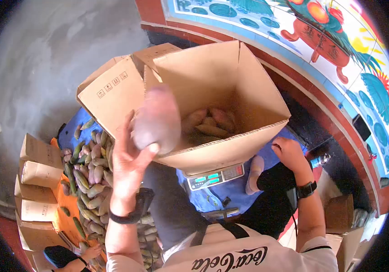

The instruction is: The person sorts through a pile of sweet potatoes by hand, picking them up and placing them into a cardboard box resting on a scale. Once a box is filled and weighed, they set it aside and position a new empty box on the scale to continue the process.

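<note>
My left hand (133, 161) is wrapped round a large pinkish-purple fruit (157, 120), blurred by motion, at the left edge of an open cardboard box (203, 158). Several similar fruits (210, 122) lie in the bottom of the box. The box stands on a digital scale (216, 178) with lit green displays. To the right of the box, my right hand (287, 151) is raised above my knee with its fingers curled in, and whether it holds anything is hidden.
A large heap of green and purple fruits (95, 174) lies at the left on blue and orange sheets. Beyond it are open cardboard boxes (40, 174). Another person's hand (93, 252) touches the heap at the lower left. More boxes (339, 213) stand at the right.
</note>
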Available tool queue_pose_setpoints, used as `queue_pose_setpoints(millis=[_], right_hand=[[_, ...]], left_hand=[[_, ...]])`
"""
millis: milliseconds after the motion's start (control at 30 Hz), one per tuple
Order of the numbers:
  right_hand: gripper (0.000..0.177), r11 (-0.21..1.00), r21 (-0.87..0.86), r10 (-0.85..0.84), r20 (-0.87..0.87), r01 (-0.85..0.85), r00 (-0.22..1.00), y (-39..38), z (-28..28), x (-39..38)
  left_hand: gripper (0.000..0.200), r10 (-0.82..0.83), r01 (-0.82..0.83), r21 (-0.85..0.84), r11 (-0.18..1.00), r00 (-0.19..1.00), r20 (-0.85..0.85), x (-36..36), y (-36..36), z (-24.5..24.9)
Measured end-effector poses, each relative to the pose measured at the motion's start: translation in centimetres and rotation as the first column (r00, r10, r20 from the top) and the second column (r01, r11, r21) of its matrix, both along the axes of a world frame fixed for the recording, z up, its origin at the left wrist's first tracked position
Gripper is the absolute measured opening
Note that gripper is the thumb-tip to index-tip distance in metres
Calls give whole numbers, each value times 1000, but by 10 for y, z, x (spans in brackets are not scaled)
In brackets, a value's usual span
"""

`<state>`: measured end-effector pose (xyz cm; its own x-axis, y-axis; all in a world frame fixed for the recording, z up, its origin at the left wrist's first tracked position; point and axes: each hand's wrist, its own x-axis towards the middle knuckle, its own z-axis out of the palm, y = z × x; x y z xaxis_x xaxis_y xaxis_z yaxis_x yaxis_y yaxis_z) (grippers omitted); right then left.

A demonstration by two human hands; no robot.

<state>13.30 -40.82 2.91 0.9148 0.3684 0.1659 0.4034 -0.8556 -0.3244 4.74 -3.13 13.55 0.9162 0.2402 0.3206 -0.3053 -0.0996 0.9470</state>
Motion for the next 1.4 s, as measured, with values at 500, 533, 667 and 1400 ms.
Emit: queue_pose_setpoints(millis=[500,533,667,1400], right_hand=[[12,997,62,34,25,-35,999,-13,1,-3],[12,998,55,36,14,-36,999,-13,1,-3],[12,999,51,10,0,-10,1000,-12,4,-6],[13,1000,1,-12,22,12,1000,-10,1,0]], left_hand=[[46,365,-347,202,916,929,-58,-40,23,-76],[46,366,-338,234,912,927,-88,-46,26,-82],[42,434,-365,306,879,879,-197,-74,63,-138],[21,350,26,634,773,816,-461,-232,171,-394]])
